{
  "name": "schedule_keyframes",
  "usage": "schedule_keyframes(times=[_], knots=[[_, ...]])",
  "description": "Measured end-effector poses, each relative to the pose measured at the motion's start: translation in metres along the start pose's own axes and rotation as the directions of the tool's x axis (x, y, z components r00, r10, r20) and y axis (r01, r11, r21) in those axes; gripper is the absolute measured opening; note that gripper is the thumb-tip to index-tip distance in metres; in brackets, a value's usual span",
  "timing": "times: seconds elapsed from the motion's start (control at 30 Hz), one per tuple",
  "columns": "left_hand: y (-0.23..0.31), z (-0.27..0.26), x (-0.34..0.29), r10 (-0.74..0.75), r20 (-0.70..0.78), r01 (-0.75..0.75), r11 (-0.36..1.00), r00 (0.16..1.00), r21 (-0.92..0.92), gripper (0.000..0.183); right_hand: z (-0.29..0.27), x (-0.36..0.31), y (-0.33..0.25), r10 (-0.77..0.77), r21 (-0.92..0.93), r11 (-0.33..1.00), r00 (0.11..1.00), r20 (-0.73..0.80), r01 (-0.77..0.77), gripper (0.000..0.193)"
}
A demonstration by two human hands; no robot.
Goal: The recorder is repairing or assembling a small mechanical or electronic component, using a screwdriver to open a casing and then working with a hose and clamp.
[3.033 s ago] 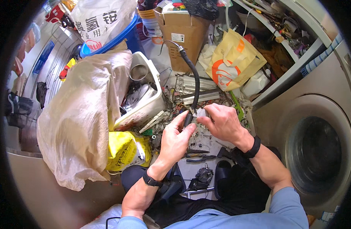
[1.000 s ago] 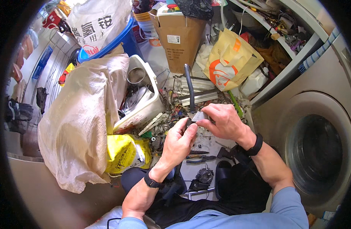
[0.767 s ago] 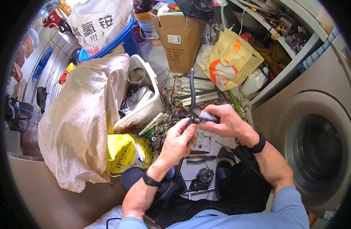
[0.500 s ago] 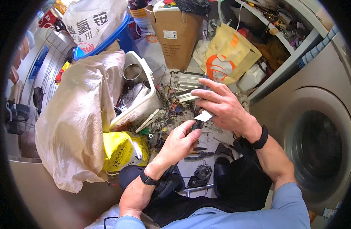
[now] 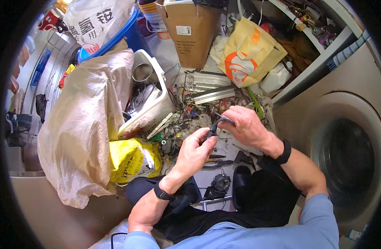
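My left hand is closed, thumb and fingers pinching the lower end of a black cable-like piece. The piece bends up and over to my right hand, whose curled fingers close on its other end. Whether a blade is also inside the right hand is hidden. Below my hands, dark-handled pliers lie on the floor beside a black tool. A black round-topped mechanism sits between my legs.
Scrap wires and small parts cover the floor, with silver metal bars beyond. At left stand a white basket and a yellow bag. Behind are a cardboard box and a cream bag; a washing machine is at right.
My right hand has curled from spread fingers into a grip on the black piece, which now shows bent. The flat silver blade under that hand is out of sight.
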State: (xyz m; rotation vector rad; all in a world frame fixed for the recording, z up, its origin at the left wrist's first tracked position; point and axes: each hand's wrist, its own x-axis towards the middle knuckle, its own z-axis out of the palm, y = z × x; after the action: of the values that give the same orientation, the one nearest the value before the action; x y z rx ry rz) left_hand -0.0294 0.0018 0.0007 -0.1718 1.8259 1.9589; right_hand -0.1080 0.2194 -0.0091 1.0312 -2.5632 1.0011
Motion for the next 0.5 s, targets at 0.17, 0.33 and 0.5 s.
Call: schedule_keyframes(times=[0.17, 0.33, 0.5], knots=[[0.007, 0.008, 0.001, 0.110, -0.085, -0.114, 0.993, 0.990, -0.043, 0.027, 0.016, -0.008, -0.029, 0.396, 0.406, 0.836, 0.918, 0.021, -0.370, 0.031], [0.003, 0.009, 0.006, 0.200, -0.151, -0.181, 0.975, 0.968, 0.126, 0.027, 0.029, -0.010, -0.040, 0.612, 0.766, 0.309, 0.734, 0.294, -0.564, 0.038], [0.017, 0.016, -0.002, 0.367, -0.187, -0.324, 0.919, 0.911, 0.223, 0.024, 0.032, -0.003, -0.056, 0.631, 0.873, 0.003, 0.678, 0.377, -0.488, 0.039]])
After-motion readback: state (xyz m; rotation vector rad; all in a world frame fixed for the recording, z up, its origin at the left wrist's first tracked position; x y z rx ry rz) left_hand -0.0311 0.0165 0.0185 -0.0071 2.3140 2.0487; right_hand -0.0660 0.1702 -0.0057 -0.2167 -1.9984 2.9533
